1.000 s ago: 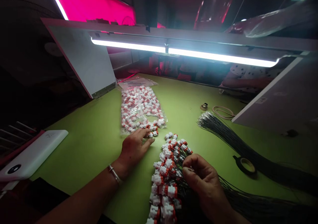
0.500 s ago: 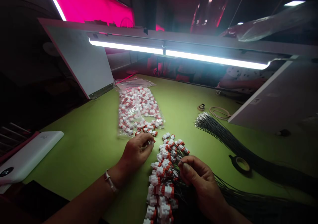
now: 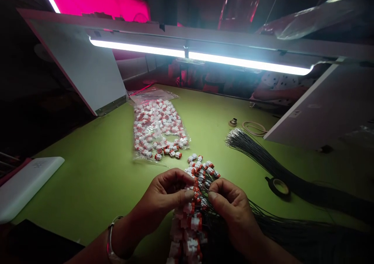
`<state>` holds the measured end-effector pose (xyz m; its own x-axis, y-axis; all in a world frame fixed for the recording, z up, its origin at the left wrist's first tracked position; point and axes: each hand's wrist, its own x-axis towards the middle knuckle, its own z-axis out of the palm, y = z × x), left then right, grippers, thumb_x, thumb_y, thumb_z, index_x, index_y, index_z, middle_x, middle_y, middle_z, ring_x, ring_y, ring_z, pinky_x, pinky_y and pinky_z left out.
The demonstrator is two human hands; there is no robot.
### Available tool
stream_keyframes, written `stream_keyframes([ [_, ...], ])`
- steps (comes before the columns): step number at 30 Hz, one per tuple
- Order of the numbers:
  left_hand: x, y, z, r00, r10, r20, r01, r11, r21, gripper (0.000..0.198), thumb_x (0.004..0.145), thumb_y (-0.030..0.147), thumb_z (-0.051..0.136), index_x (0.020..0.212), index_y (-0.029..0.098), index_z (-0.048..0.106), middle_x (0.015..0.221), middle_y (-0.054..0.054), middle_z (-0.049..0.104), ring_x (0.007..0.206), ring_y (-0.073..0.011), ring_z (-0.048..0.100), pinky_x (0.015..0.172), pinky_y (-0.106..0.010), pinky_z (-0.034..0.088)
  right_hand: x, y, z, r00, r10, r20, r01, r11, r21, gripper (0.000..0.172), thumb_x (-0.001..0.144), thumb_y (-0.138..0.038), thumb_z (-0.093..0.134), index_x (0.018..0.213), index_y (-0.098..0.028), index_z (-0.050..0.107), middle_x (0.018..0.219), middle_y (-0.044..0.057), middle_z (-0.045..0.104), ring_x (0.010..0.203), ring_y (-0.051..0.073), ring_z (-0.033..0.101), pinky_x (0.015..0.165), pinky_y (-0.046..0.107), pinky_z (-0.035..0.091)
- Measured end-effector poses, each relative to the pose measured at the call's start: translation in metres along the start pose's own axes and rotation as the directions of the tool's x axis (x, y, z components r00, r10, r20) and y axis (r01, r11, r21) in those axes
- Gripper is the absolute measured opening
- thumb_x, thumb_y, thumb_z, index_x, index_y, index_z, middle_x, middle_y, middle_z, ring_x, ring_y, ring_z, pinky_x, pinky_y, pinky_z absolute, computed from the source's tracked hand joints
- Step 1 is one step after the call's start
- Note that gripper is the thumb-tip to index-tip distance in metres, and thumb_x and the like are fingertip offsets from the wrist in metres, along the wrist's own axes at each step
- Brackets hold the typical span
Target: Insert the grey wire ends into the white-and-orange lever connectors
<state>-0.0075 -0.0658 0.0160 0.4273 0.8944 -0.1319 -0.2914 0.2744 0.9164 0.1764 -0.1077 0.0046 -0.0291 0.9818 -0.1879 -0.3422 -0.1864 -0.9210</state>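
Green workbench top (image 3: 96,186), clock read from its centre: clear poly bag of white-and-orange connectors (image 3: 157,133) at 11 o'clock, flat clear bag (image 3: 153,95) just behind it; wired connectors (image 3: 194,223) in a long heap at 6; sheaf of thin dark wires (image 3: 263,162) fanning from 2 to 4, roll of black tape (image 3: 277,188) touching its near side; small metal fitting (image 3: 233,122) and tan wire coil (image 3: 253,128) at 2, side by side; white power bank (image 3: 32,182) at 9, by the edge.
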Motion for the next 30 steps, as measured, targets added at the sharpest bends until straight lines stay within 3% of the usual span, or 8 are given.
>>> stream_keyframes([
  [6,-0.0032,-0.0008,0.0039,1.0,0.0,0.001,0.0,1.0,-0.009,0.017,0.071,0.017,0.084,0.086,0.017,0.076,0.087,-0.003,0.073,0.08,-0.0141,0.066,0.074,-0.023,0.055,-0.0018,-0.0011,-0.0002,0.998,0.026,0.059,-0.021,0.997,-0.077,0.028,0.076,-0.036,0.073,0.068,-0.018,0.052,0.057,-0.006,0.042,0.053,0.01,0.028,0.049,0.023,0.025],
  [13,-0.0033,-0.0052,0.0028,1.0,-0.028,-0.013,0.028,1.0,-0.012,0.016,0.07,0.016,0.085,0.084,0.018,0.077,0.087,-0.003,0.076,0.077,-0.0134,0.067,0.073,-0.022,0.056,-0.0041,-0.0012,0.0012,0.996,0.035,0.083,-0.027,0.994,-0.107,0.029,0.078,-0.038,0.072,0.069,-0.019,0.052,0.056,-0.008,0.037,0.053,0.009,0.026,0.049,0.022,0.024],
  [18,-0.0038,-0.0059,0.0033,0.997,-0.071,-0.008,0.07,0.996,-0.051,0.015,0.068,0.015,0.087,0.08,0.017,0.078,0.081,-0.002,0.076,0.075,-0.0128,0.068,0.073,-0.022,0.055,-0.0048,-0.0029,0.0025,0.992,0.069,0.103,-0.062,0.996,-0.071,0.032,0.077,-0.04,0.074,0.07,-0.018,0.053,0.059,-0.005,0.046,0.053,0.009,0.033,0.05,0.022,0.029],
  [25,-0.0049,-0.0091,0.0033,0.986,-0.166,-0.03,0.159,0.974,-0.161,0.016,0.068,0.015,0.087,0.081,0.016,0.077,0.081,-0.003,0.077,0.073,-0.0135,0.07,0.072,-0.023,0.056,-0.0071,-0.0029,0.0021,0.996,0.077,0.054,-0.072,0.994,-0.076,0.035,0.077,-0.042,0.075,0.068,-0.018,0.052,0.058,-0.005,0.046,0.053,0.009,0.033,0.049,0.022,0.029],
  [30,-0.0045,-0.0095,0.0033,0.987,-0.158,-0.034,0.15,0.974,-0.172,0.018,0.065,0.013,0.088,0.078,0.017,0.077,0.08,-0.002,0.077,0.071,-0.0124,0.07,0.07,-0.021,0.056,-0.0072,-0.0015,0.0028,0.997,0.065,0.03,-0.061,0.993,-0.104,0.035,0.076,-0.043,0.074,0.067,-0.018,0.051,0.057,-0.006,0.044,0.052,0.009,0.031,0.048,0.022,0.028],
])
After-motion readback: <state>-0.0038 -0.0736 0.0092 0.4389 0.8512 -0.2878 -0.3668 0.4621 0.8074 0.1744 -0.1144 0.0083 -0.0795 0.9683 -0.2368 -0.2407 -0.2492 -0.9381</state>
